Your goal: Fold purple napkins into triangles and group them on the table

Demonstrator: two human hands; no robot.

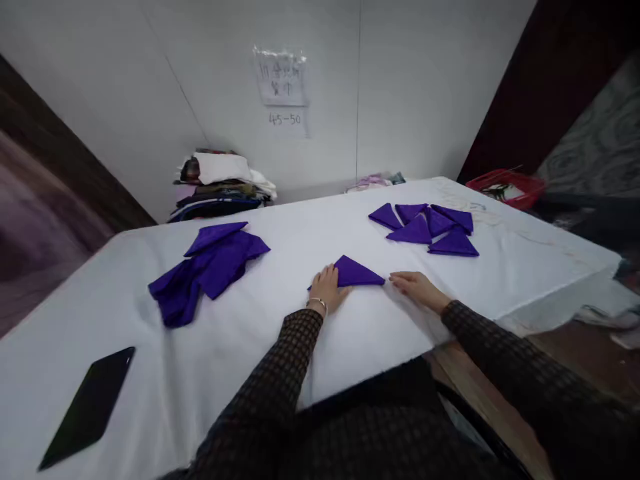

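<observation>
A purple cloth folded into a triangle lies on the white-covered table in front of me. My left hand rests flat over its left part, fingers stretched out, a bracelet at the wrist. Just beside the triangle's right corner is my right hand, its fingers extended toward that point; whether they touch it is hard to make out. Several more folded purple triangles are grouped at the back right. On the left, loose purple cloths lie crumpled in a heap.
The white table cover has a few creases. A dark flat phone-like slab lies at the front left. Folded fabrics are stacked against the back wall. Beyond the right back edge is a red basket. Paper notes hang on the wall.
</observation>
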